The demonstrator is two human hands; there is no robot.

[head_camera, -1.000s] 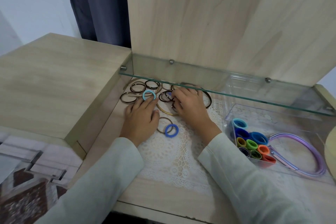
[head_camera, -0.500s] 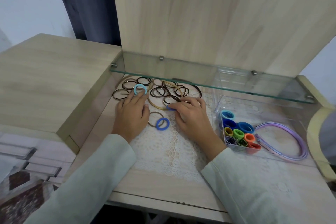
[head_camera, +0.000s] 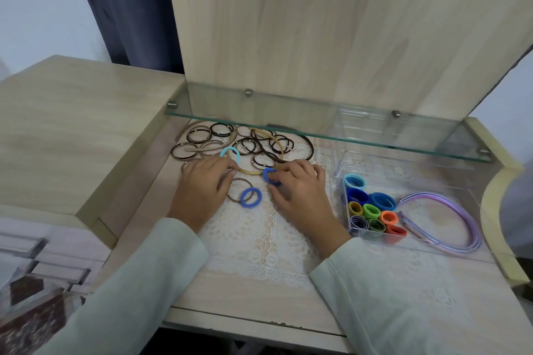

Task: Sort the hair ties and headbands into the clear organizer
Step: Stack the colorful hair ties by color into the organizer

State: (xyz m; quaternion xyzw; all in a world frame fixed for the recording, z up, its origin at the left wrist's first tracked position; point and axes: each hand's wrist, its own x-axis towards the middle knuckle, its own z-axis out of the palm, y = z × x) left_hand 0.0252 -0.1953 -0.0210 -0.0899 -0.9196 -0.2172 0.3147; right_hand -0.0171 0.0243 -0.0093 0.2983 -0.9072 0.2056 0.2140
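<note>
1 blue hair tie (head_camera: 270, 176) is pinched by the right hand (head_camera: 300, 196); the left hand (head_camera: 202, 187) is rested palm-down, with nothing gripped. Coloured ties (head_camera: 372, 210) and purple headbands (head_camera: 475, 228) are already filed in the clear organizer (head_camera: 427, 179). Farther back, a brown pile (head_camera: 248, 144) remains unsorted.
</note>
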